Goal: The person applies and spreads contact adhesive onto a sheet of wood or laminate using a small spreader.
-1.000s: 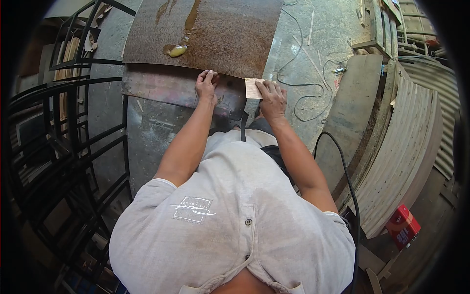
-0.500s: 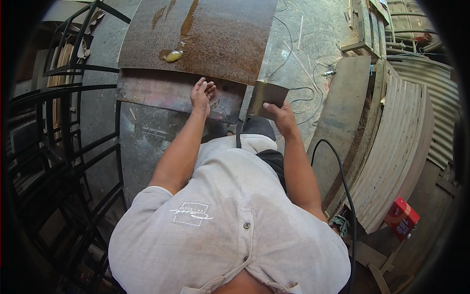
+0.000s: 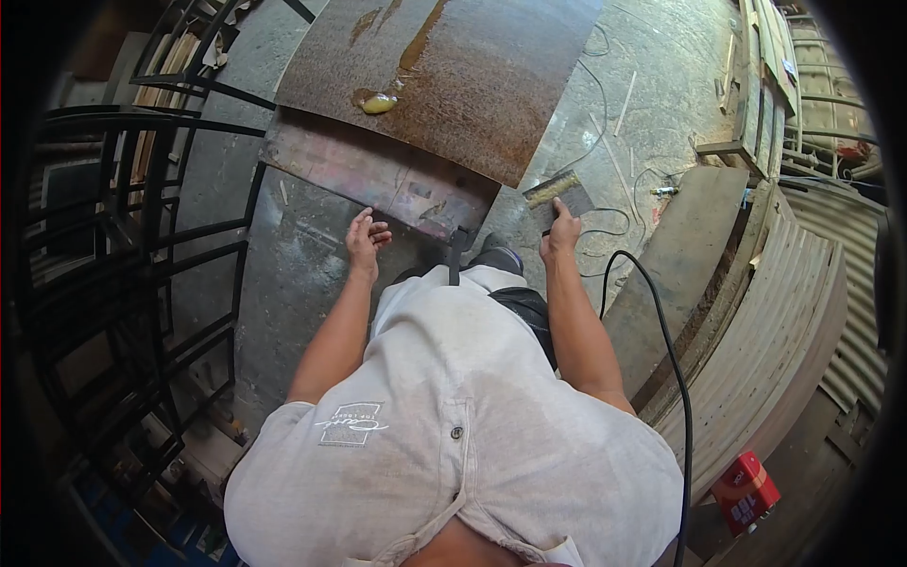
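Observation:
My right hand (image 3: 561, 233) grips a small flat metal plate (image 3: 561, 192) by its lower edge, raised off the floor; a yellowish smear runs along the plate's far edge. My left hand (image 3: 365, 238) hangs free over the grey sheet (image 3: 283, 255), fingers loosely curled, holding nothing. Ahead lies a large rusty metal sheet (image 3: 472, 76) with a yellow blob of glue (image 3: 375, 101) and a drip trail on it. Under its near edge sits a discoloured steel plate (image 3: 378, 175).
A black metal frame (image 3: 123, 236) stands on the left. A black cable (image 3: 661, 321) runs past my right arm, and thin wires (image 3: 605, 123) lie on the concrete. Curved corrugated panels (image 3: 784, 321) and a red box (image 3: 746, 491) are on the right.
My right hand lifted the small plate off the rusty sheet's edge and drew it back. My left hand left the steel plate and pulled toward me. The view rose.

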`<state>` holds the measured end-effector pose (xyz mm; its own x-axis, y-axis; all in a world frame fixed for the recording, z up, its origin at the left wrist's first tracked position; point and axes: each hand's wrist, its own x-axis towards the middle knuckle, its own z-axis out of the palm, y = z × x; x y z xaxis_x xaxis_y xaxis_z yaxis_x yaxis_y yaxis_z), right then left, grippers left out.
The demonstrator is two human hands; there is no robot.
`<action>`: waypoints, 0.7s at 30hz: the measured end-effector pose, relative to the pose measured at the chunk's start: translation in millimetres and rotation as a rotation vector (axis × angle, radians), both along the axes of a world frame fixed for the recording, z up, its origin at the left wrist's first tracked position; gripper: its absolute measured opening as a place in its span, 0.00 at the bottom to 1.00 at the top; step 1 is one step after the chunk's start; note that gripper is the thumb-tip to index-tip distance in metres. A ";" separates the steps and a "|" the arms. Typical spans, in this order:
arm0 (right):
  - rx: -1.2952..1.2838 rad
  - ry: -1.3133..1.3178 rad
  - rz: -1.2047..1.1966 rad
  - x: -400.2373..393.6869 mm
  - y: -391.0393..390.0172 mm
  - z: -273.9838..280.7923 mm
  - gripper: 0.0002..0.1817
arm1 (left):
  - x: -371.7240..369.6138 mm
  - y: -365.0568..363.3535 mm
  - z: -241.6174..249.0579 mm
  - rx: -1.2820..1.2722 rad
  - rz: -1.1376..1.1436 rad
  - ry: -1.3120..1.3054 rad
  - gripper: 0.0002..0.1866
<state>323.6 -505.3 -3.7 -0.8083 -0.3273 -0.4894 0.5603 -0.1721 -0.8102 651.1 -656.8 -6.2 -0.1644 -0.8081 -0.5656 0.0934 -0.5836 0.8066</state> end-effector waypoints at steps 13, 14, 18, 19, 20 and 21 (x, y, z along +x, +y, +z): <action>0.136 0.271 -0.212 15.0 -19.9 66.1 0.09 | 136.2 -16.9 -20.0 0.144 0.030 -0.327 0.23; 0.122 0.326 -0.241 18.6 -26.5 68.8 0.11 | 147.2 -31.9 -20.9 0.130 0.023 -0.322 0.23; -0.046 0.419 -0.299 56.2 -87.7 94.6 0.12 | 177.9 -117.7 -7.2 0.137 -0.131 -0.061 0.31; -0.055 0.386 -0.296 73.4 -102.8 95.9 0.12 | 190.7 -138.5 -3.5 0.094 -0.206 0.020 0.32; -0.069 0.364 -0.299 86.9 -122.0 99.1 0.12 | 202.2 -161.1 3.0 0.048 -0.287 0.115 0.34; -0.136 0.408 -0.395 114.1 -167.8 93.2 0.12 | 222.5 -205.5 11.6 -0.006 -0.356 0.138 0.35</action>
<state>437.8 -673.1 89.5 -0.9962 -0.0008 -0.0875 0.0797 -0.4219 -0.9032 873.6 -862.3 5.5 -0.5102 -0.6898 -0.5137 -0.0063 -0.5942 0.8043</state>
